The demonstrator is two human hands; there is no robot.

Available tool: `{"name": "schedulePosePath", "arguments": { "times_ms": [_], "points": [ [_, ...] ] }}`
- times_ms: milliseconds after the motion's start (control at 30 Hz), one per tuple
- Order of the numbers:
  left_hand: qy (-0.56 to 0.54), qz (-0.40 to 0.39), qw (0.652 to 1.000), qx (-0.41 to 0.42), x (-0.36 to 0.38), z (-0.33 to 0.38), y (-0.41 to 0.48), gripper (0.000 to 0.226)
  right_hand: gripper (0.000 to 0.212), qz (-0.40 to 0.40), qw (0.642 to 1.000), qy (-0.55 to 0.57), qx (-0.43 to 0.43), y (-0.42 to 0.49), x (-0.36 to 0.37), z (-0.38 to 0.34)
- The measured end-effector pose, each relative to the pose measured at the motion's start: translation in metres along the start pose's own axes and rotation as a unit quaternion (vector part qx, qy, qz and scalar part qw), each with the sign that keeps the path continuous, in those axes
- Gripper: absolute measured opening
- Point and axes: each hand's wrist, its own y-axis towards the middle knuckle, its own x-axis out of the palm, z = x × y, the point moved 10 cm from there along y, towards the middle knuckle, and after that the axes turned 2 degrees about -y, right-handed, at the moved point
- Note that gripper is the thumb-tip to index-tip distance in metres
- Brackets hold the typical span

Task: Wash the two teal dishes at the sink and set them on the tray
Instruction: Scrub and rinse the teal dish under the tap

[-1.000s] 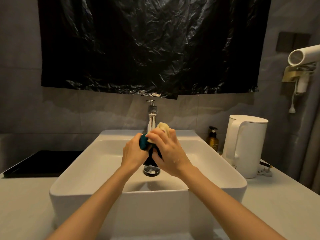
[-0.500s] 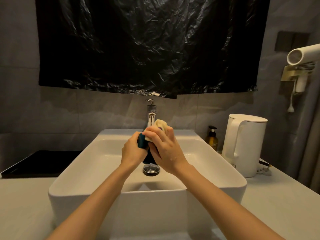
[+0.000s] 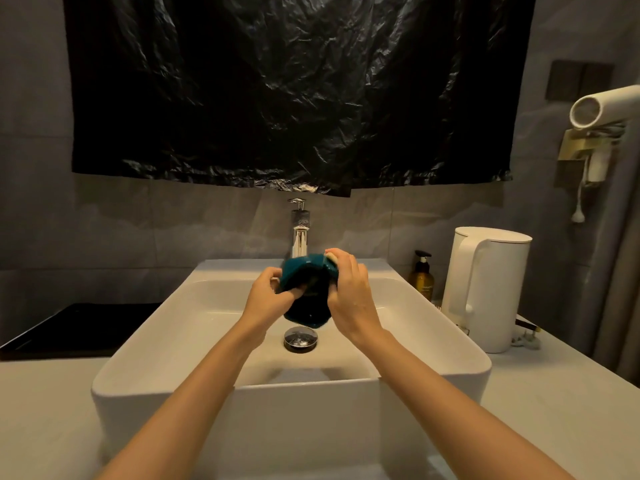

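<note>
Far to the left of our fingers, the black tray [image 3: 79, 327] lies on the surface [image 3: 45, 410]. As far as its visible part shows, neither dish is set on it yet.

Our left hand [image 3: 268, 294] is above the white sink [image 3: 194, 296]. Its fingers [image 3: 273, 273] are curled around the left edge of a teal dish [image 3: 301, 270] and grip it. The dish is in the air between the two hands, in front of the chrome tap [image 3: 299, 237]. Just under the fingers hangs a dark teal piece [image 3: 308, 311], over the drain [image 3: 300, 337]. We cannot tell if this is the second dish or a part of the same one.

Our right hand [image 3: 349, 289] holds a pale sponge [image 3: 331, 254], with fingers bent around it, and presses it on the right edge of the dish. We see no running water.

To the right of the right fingers, well apart, stand a soap bottle [image 3: 421, 277] and a white kettle [image 3: 485, 289].

We judge that the task is in its early part: one dish is being scrubbed now. What is left is the rinse, the other dish if it is not done, and both moves to the tray.
</note>
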Motion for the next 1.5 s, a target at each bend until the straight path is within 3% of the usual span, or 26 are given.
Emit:
{"name": "schedulePosePath", "arguments": {
  "times_ms": [167, 300, 433, 500, 600, 667, 767, 800, 967, 1067, 1200, 1267, 1367, 1500],
  "points": [
    [0.138, 0.011, 0.988, 0.064, 0.003, 0.009, -0.001, 0.025, 0.043, -0.032, 0.988, -0.092, -0.117, -0.005, 0.007, -0.022],
    [0.155, 0.043, 0.985, 0.062, -0.007, 0.008, -0.001, 0.018, 0.047, -0.003, 0.976, -0.083, -0.199, -0.009, 0.002, -0.047],
    [0.219, 0.077, 0.967, 0.105, -0.011, 0.021, -0.009, 0.011, 0.035, -0.038, 0.941, -0.09, -0.325, -0.026, 0.009, -0.082],
    [0.239, 0.066, 0.963, 0.107, -0.007, 0.022, -0.01, 0.012, 0.038, -0.071, 0.959, -0.082, -0.262, -0.019, 0.013, -0.074],
    [0.181, 0.077, 0.98, 0.04, -0.016, 0.008, -0.005, 0.024, 0.051, -0.086, 0.986, -0.053, -0.13, -0.009, 0.008, -0.041],
    [0.158, 0.098, 0.982, 0.018, -0.024, 0.003, -0.003, 0.025, 0.051, -0.091, 0.985, -0.039, -0.14, -0.013, 0.005, -0.043],
    [0.196, 0.094, 0.975, 0.046, -0.022, 0.011, -0.006, 0.018, 0.042, -0.102, 0.961, -0.085, -0.244, -0.024, 0.013, -0.067],
    [0.207, 0.083, 0.974, 0.05, -0.018, 0.012, -0.007, 0.018, 0.039, -0.107, 0.96, -0.085, -0.243, -0.023, 0.017, -0.067],
    [0.125, 0.113, 0.985, -0.026, -0.029, -0.005, -0.002, 0.028, 0.04, -0.127, 0.988, 0.013, -0.088, -0.01, 0.019, -0.029],
    [0.069, 0.11, 0.991, -0.041, -0.032, -0.013, 0.003, 0.021, 0.041, -0.121, 0.986, -0.001, -0.116, -0.016, 0.017, -0.04],
    [0.131, 0.061, 0.99, -0.012, -0.017, -0.009, 0.003, 0.008, 0.043, -0.119, 0.975, -0.054, -0.182, -0.018, 0.022, -0.061],
    [0.132, 0.075, 0.988, -0.022, -0.019, -0.011, 0.005, 0.012, 0.043, -0.108, 0.984, -0.007, -0.142, -0.012, 0.019, -0.051],
    [0.03, 0.101, 0.992, -0.065, -0.027, -0.019, 0.007, 0.012, 0.039, -0.094, 0.991, 0.07, -0.063, -0.008, 0.016, -0.028],
    [-0.037, 0.099, 0.992, -0.062, -0.029, -0.016, 0.007, 0.008, 0.046, -0.079, 0.991, 0.053, -0.099, -0.013, 0.015, -0.039]
  ]
}}
